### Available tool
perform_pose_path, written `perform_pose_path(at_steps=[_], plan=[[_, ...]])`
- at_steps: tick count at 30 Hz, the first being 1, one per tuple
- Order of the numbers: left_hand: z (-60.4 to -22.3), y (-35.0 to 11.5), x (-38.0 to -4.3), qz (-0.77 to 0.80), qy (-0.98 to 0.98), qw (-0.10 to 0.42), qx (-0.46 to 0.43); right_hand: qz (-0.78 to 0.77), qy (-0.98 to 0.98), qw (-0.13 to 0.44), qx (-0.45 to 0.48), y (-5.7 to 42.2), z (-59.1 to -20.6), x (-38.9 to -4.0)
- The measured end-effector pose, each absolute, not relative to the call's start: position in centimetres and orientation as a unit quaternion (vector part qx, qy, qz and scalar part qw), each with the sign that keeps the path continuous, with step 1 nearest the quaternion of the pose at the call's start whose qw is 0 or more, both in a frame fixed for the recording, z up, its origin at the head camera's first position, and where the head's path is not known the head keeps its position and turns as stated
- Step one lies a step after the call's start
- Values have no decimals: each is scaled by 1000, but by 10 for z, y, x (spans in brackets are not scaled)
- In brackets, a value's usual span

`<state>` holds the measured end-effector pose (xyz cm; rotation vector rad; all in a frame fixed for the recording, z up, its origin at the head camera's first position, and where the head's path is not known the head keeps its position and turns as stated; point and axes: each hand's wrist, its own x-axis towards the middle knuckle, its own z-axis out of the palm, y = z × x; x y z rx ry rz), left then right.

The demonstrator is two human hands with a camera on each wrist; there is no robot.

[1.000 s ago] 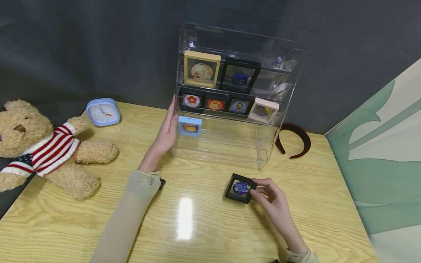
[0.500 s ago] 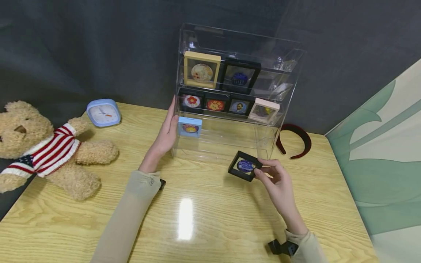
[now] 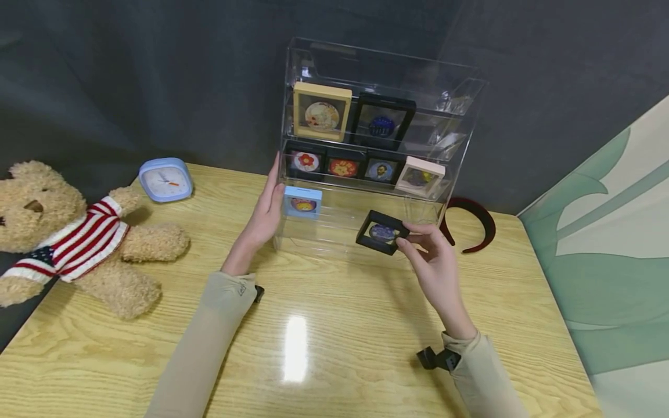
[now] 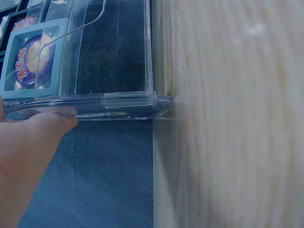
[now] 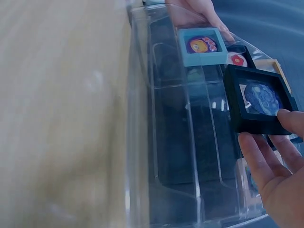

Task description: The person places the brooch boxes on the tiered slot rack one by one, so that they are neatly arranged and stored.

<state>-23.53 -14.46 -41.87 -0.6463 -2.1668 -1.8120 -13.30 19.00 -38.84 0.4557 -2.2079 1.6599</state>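
Note:
My right hand (image 3: 436, 264) pinches a small black display frame (image 3: 383, 233) by its right side, thumb on the front. A round blue swirl-patterned badge shows inside it in the right wrist view. The frame is held tilted in front of the lowest tier of a clear acrylic display rack (image 3: 360, 247). My left hand (image 3: 265, 216) rests along the rack's left side with fairly straight fingers; the left wrist view shows the thumb (image 4: 57, 124) against the side panel. A light-blue frame (image 3: 302, 203) sits at the lowest tier's left end.
The middle tier holds several small frames, a pink one (image 3: 420, 176) at its right end. Above stand a yellow frame (image 3: 322, 111) and a larger black frame (image 3: 384, 121). A headband (image 3: 479, 217) lies right of the rack; a blue clock (image 3: 166, 180) and teddy bear (image 3: 89, 232) are left.
My right hand has lifted the black frame off the table and carried it up and forward to the rack's lowest tier. The left hand has stayed at the rack's side.

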Motion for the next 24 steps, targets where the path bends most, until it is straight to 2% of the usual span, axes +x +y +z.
perform_pose_path(at_steps=[16, 24], plan=[[-402, -142, -225, -634, -738, 94, -212, 584, -767, 193, 184, 148, -377, -181], [-417, -144, -235, -624, -740, 115, -223, 558, -784, 201, 185, 139, -384, -196]])
